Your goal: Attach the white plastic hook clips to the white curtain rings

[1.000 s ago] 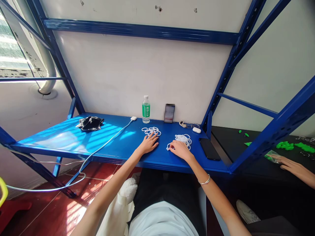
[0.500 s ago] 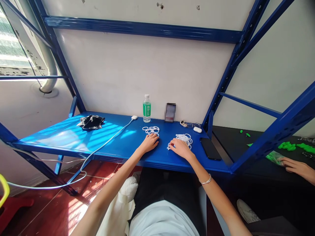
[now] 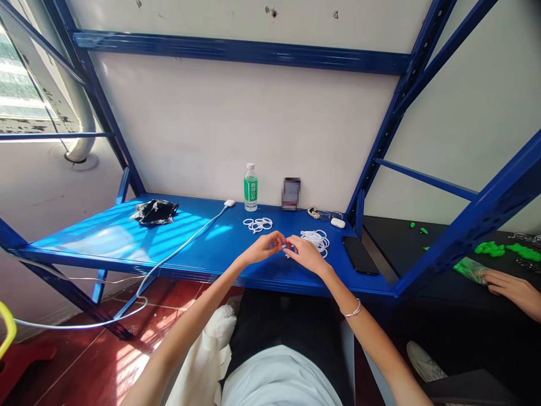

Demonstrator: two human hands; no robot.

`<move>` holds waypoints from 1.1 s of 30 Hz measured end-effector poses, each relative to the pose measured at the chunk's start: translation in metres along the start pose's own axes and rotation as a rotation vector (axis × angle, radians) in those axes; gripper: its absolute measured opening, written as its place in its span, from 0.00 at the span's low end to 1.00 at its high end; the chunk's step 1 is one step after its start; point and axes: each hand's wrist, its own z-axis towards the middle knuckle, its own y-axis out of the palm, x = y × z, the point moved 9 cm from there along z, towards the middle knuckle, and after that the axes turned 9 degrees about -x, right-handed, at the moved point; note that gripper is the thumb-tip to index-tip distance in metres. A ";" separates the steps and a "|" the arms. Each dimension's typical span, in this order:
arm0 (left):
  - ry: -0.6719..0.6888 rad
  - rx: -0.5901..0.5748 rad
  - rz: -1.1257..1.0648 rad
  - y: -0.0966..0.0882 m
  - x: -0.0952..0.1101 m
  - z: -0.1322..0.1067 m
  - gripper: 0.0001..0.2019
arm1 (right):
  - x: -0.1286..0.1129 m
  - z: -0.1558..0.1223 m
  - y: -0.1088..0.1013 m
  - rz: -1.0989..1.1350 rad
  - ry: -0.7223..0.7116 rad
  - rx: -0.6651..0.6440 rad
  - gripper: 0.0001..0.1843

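My left hand (image 3: 262, 248) and my right hand (image 3: 305, 252) meet fingertip to fingertip just above the blue shelf (image 3: 127, 239), pinching a small white ring between them. A loose group of white rings (image 3: 258, 224) lies beyond my left hand. A tangled heap of white rings (image 3: 316, 239) sits right behind my right hand. A thin bracelet circles my right wrist.
A green-labelled water bottle (image 3: 250, 188), a small dark box (image 3: 291, 193), an earbud case (image 3: 337, 223) and glasses stand near the wall. A black phone (image 3: 359, 255) lies right of the heap. A white cable (image 3: 186, 239) crosses the shelf. Another person's hand (image 3: 509, 286) rests by green pieces.
Both hands lifted off the shelf and came together, my left hand leaving the loose rings and moving right to meet my right hand.
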 end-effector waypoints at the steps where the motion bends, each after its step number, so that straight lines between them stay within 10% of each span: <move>1: -0.008 -0.002 -0.077 0.000 0.002 0.000 0.14 | -0.002 0.000 0.000 0.043 -0.016 -0.002 0.12; 13: -0.001 0.019 -0.738 -0.003 0.015 -0.004 0.19 | 0.028 0.006 0.006 1.023 0.074 0.002 0.22; 24: -0.043 -0.086 -0.631 0.011 0.020 -0.005 0.21 | -0.027 -0.006 0.023 0.978 -0.095 -0.433 0.17; 33: -0.107 -0.021 -0.695 0.013 0.009 -0.002 0.16 | -0.012 -0.002 0.023 1.085 0.010 -0.328 0.17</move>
